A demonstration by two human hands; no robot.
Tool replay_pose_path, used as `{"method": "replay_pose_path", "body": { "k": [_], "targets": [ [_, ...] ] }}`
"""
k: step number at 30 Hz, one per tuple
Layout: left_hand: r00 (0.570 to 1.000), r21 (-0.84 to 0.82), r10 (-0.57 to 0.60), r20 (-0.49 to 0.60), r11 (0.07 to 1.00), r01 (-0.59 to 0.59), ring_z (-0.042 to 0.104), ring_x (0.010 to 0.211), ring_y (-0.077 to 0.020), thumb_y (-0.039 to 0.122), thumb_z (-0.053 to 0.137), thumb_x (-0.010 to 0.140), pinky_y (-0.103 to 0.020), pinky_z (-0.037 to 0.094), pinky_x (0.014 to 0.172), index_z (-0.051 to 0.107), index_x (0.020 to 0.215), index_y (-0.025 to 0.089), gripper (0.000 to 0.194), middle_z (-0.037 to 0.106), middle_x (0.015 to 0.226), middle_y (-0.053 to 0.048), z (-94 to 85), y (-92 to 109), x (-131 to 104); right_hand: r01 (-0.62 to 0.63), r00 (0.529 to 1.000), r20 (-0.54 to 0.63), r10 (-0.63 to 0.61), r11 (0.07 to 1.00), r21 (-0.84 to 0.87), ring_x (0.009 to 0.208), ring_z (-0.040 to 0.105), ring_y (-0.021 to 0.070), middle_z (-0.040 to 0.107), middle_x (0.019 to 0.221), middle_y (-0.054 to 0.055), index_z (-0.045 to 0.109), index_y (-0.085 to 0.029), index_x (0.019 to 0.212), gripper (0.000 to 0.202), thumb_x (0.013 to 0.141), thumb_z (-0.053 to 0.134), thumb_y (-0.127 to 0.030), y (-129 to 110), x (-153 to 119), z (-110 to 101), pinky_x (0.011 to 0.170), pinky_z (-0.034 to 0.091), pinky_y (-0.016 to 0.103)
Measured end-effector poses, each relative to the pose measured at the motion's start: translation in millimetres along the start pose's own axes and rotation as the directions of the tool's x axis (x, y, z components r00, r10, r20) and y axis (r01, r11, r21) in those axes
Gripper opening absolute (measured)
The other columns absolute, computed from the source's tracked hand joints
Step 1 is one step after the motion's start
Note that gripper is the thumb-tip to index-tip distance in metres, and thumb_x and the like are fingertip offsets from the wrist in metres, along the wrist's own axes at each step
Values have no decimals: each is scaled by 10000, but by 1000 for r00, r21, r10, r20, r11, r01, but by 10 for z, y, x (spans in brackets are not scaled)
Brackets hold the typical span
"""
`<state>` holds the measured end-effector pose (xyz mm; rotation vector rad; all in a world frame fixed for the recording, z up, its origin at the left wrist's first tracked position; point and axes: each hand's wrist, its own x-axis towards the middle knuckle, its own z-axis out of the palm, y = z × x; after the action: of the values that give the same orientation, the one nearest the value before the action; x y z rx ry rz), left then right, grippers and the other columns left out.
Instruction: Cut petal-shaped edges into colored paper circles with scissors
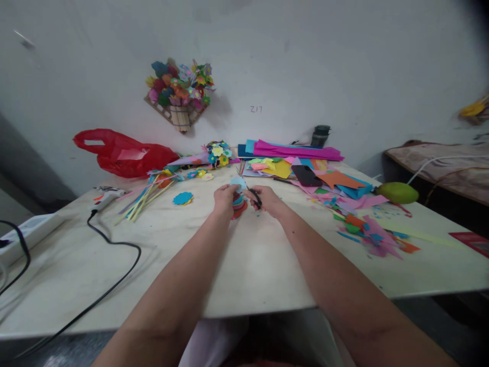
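Observation:
In the middle of the table my left hand [225, 198] pinches a light-blue piece of craft paper [238, 182]. Dark-handled scissors [256, 199] are gripped in my right hand [268, 200], their blades pointing up and left beside the paper. Under my hands lies a stack of coloured round paper pieces [239, 208], red at the bottom and partly hidden. To the left rests a small pile of scalloped blue paper flowers [183, 198] with a yellow edge showing beneath.
Paper scraps [376, 237] and a phone [306, 176] lie on the right. A red plastic bag [126, 155], paper strips [147, 196], and a corded glue gun [109, 198] are at left. The black cord [126, 245] crosses the table [260, 275]. Folded coloured sheets [298, 150] lie along the wall.

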<state>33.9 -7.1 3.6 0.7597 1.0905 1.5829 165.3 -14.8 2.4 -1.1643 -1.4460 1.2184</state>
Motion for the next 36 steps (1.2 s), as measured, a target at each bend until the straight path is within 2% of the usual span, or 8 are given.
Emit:
{"method": "replay_pose_path", "body": {
  "k": [6,11,17,20,23,28,31,36],
  "targets": [
    [1000,8,-8,8,1000,8,473,447,-71,117,755,612,-254,395,538,507,562,179,260,501,512,41,-18,14,9,19,1000,-4,-19,1000,15,342,413,59,494,424,-67,633,-149,699,299,686,848,-358,-2,6,16,354,317,181],
    [1000,22,4,27,1000,-5,481,454,-77,117,758,578,-248,394,530,513,546,181,255,501,497,31,-55,7,54,26,1000,-11,-26,999,24,354,394,59,483,414,-75,661,-140,740,277,670,859,-321,21,39,6,362,332,182],
    [991,52,34,130,998,-41,496,483,-96,165,781,529,-245,390,506,552,561,179,231,552,527,4,-148,-26,140,-2,998,-67,5,999,53,341,402,62,491,422,-67,639,-153,727,250,701,846,-289,-13,44,-31,348,342,187],
    [978,93,31,206,994,-52,507,493,-101,197,811,520,-248,399,510,564,569,174,253,560,542,-3,-198,-39,174,6,993,-115,1,998,56,345,435,65,530,454,-53,630,-160,738,238,728,831,-286,-31,33,-74,348,351,184],
    [962,110,14,274,993,-46,532,508,-105,224,831,503,-248,414,524,587,596,164,267,584,568,-17,-226,-46,185,19,987,-162,-9,998,61,368,483,71,600,522,-22,625,-159,772,248,741,824,-306,-38,30,-132,342,309,176],
    [930,184,-32,365,982,-38,540,505,-118,265,861,474,-247,414,508,596,589,166,306,608,568,-41,-234,-64,175,36,976,-218,-3,988,149,440,545,90,646,592,-15,614,-169,863,358,664,874,-312,-62,26,-207,361,261,170],
    [914,227,-55,401,973,-42,515,475,-114,269,860,465,-243,390,477,622,582,158,287,594,538,-42,-231,-71,158,47,979,-206,-10,984,173,464,550,94,642,593,-26,616,-175,877,390,629,885,-311,-63,29,-224,377,271,175],
    [863,281,-122,490,959,-24,481,428,-107,288,854,469,-230,315,419,658,578,141,268,587,517,-51,-226,-60,110,61,987,-158,-33,982,176,454,518,98,570,525,-61,618,-174,864,387,603,871,-307,-52,35,-209,401,281,193]
  ]
}}
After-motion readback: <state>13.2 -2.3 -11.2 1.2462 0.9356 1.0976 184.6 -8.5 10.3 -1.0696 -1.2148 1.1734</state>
